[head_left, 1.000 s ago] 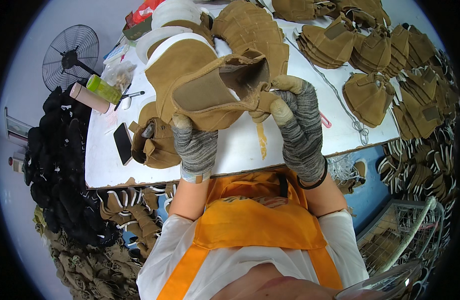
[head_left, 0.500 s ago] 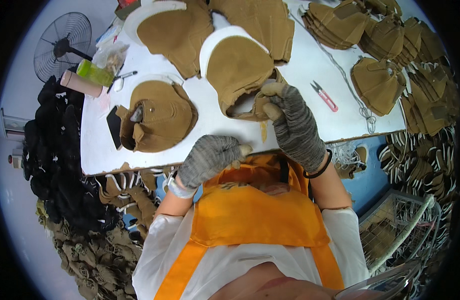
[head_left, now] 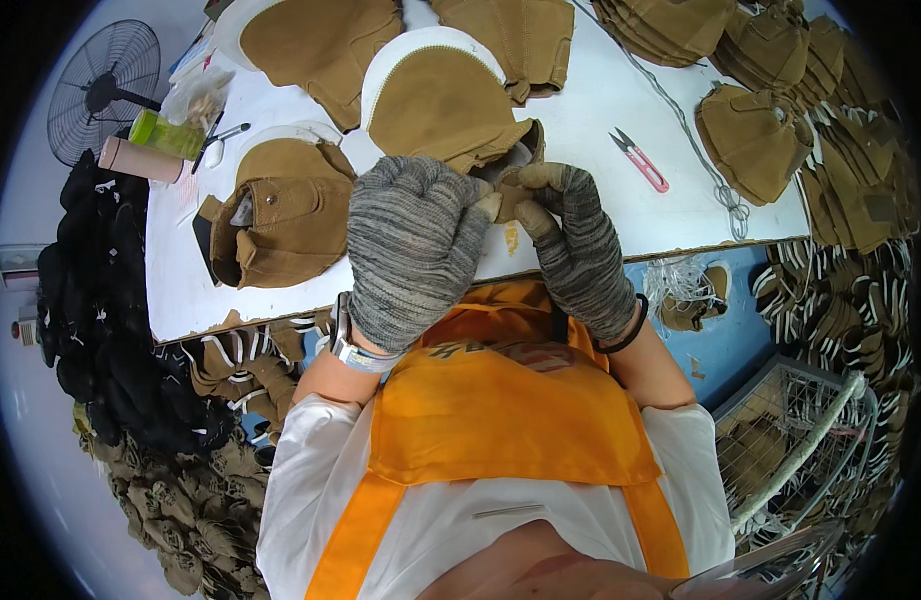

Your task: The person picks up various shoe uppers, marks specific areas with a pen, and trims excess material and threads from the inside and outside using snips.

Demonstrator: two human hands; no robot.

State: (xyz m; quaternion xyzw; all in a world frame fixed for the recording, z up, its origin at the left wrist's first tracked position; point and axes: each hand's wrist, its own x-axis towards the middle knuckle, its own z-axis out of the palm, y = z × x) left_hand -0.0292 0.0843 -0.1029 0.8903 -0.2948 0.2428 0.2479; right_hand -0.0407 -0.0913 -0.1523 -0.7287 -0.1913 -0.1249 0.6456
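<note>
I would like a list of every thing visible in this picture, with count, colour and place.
table: one, white, across the top
shoe uppers on table: about four, tan with white edges, left and middle
held shoe upper: one, tan, between both hands
snips: one, pink handles, right of the hands
stacked shoe uppers: many, tan, right side
cord: one, grey, on the table at right
fan: one, black, top left
cup: one, green, left table end
wire basket: one, grey, lower right
apron: one, orange
left hand: grey glove
right hand: grey glove
</note>
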